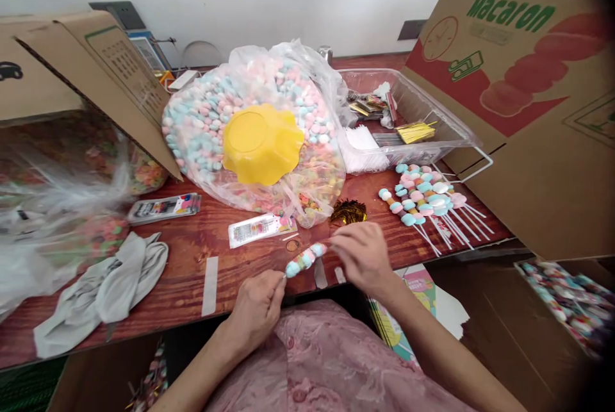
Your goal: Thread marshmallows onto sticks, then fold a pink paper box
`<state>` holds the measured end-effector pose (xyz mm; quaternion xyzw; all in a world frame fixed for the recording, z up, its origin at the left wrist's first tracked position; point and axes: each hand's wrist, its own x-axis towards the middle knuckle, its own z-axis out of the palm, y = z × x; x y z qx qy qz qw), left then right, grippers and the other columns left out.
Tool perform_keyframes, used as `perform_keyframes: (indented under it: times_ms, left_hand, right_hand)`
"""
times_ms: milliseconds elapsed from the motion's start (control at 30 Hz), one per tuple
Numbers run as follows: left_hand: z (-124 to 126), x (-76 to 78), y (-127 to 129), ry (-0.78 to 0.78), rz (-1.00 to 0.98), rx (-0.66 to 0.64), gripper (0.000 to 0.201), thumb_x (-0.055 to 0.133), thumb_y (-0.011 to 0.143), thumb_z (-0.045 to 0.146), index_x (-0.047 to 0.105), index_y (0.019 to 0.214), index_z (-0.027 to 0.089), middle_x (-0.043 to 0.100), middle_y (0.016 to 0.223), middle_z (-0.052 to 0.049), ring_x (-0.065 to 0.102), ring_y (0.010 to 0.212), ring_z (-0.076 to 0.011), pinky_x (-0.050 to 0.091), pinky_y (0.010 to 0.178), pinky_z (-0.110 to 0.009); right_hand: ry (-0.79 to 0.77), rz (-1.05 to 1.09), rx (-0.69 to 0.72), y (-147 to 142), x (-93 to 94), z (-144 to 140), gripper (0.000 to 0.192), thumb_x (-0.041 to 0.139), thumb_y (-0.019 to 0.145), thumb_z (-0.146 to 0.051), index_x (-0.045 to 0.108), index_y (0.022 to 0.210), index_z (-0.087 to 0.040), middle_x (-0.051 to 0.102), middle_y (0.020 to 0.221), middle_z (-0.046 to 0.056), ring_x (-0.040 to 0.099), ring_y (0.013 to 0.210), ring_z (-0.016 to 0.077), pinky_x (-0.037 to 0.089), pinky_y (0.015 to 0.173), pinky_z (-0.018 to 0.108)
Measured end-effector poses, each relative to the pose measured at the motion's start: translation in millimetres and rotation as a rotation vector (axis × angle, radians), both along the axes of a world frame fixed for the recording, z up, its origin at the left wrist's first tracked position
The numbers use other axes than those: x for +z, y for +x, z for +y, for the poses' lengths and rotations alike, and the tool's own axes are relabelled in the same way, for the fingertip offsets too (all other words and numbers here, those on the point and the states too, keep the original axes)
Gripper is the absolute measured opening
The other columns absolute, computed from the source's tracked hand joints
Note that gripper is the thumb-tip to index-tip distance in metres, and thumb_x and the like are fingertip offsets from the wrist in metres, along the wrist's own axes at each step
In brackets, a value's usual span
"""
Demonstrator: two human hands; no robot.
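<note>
A marshmallow skewer (305, 259) in pink, blue and white, with greenish-yellow pieces between, is held at a tilt over the front edge of the table. My left hand (257, 303) is closed around its lower end, where the stick is mostly hidden. At the upper end, my right hand (362, 255) pinches with thumb and fingertips by the last pink piece; whether anything small is between them is hidden. Just beyond my right hand lies a bundle of shiny gold ties (349, 212). A printed packet of clear bags (262, 229) lies flat behind the skewer.
A yellow bowl (262, 143) rests upside down on a large bag of marshmallows (202, 123). Finished skewers (423, 194) are piled at right, before a clear plastic bin (432, 104). Cardboard boxes (519, 162) flank the table. A grey cloth (110, 284) lies left.
</note>
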<state>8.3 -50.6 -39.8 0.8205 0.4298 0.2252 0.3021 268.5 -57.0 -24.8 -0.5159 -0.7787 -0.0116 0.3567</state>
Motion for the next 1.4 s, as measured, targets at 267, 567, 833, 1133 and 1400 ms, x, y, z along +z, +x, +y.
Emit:
perform_keyframes:
  times_ms: [267, 567, 833, 1133, 1400]
  left_hand:
    - [2, 12.1, 12, -0.838, -0.601, 0.368, 0.031, 0.062, 0.076, 0.044, 0.053, 0.065, 0.017, 0.035, 0.050, 0.008, 0.024, 0.045, -0.0058, 0.018, 0.044, -0.020]
    - [-1, 12.6, 11, -0.964, -0.832, 0.409, 0.032, 0.071, 0.071, 0.044, 0.060, 0.072, 0.014, 0.044, 0.048, 0.007, 0.031, 0.041, -0.0045, 0.021, 0.041, -0.019]
    - [18, 24.5, 44, -0.942, -0.986, 0.227, 0.029, 0.074, 0.073, 0.039, 0.069, 0.080, 0.011, 0.065, 0.074, -0.004, 0.053, 0.056, -0.0079, 0.038, 0.055, -0.022]
    - [38, 2.5, 71, -0.966, -1.150, 0.226, 0.022, 0.077, 0.069, 0.031, 0.068, 0.074, 0.011, 0.065, 0.069, -0.003, 0.058, 0.059, -0.0105, 0.046, 0.062, -0.024]
    - [41, 13.8, 65, -0.967, -1.187, 0.250, 0.022, 0.080, 0.066, 0.029, 0.069, 0.070, 0.010, 0.068, 0.067, -0.004, 0.060, 0.056, -0.0101, 0.046, 0.060, -0.022]
  right_hand:
    - [-0.112, -0.402, -0.061, 52, -17.4, 10, 0.020, 0.053, 0.090, -0.014, 0.071, 0.088, -0.024, 0.065, 0.089, 0.004, 0.047, 0.084, 0.0186, 0.027, 0.076, 0.036]
    - [-0.135, -0.135, 0.097, 31, -17.9, 24, 0.016, 0.045, 0.092, -0.012, 0.058, 0.084, -0.017, 0.061, 0.099, 0.009, 0.052, 0.090, 0.0197, 0.038, 0.079, 0.035]
    - [-0.279, 0.131, 0.166, -14, -10.1, 21, 0.015, 0.040, 0.096, -0.020, 0.053, 0.088, -0.021, 0.061, 0.075, 0.002, 0.056, 0.066, 0.0151, 0.040, 0.063, 0.028]
    - [-0.331, 0.322, 0.185, -31, -19.5, 21, 0.011, 0.041, 0.095, -0.020, 0.052, 0.097, -0.022, 0.065, 0.082, 0.004, 0.062, 0.071, 0.0157, 0.047, 0.067, 0.028]
    - [-0.450, 0.464, 0.170, -9, -19.3, 15, 0.025, 0.056, 0.088, -0.019, 0.060, 0.113, -0.022, 0.068, 0.107, 0.006, 0.066, 0.095, 0.0191, 0.051, 0.082, 0.033]
